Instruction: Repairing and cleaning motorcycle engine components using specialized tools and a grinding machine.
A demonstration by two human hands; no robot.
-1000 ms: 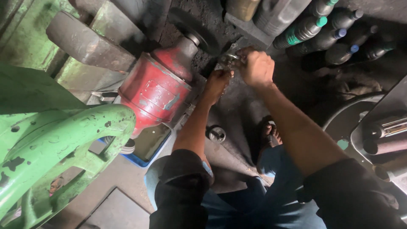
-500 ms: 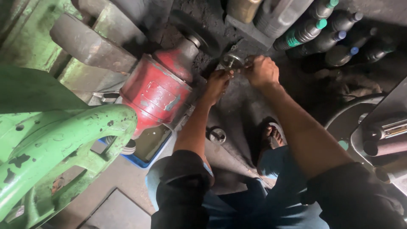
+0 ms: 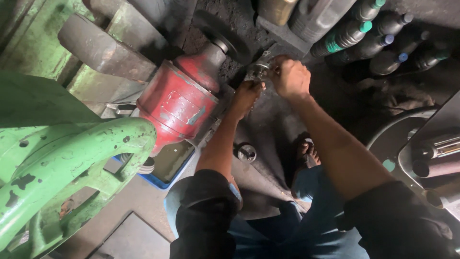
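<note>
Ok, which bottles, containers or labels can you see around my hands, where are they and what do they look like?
Dark bottles: top right, lying in a row, green and blue caps, one with a green label band.
Tan container: top centre, squarish, partly cut off.
Raised plate: on the red motor housing, rectangular, same red.

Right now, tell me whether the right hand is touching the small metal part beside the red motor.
Touching. The head view shows the right hand closed around the small metal part, with the left hand meeting it from below.
</note>
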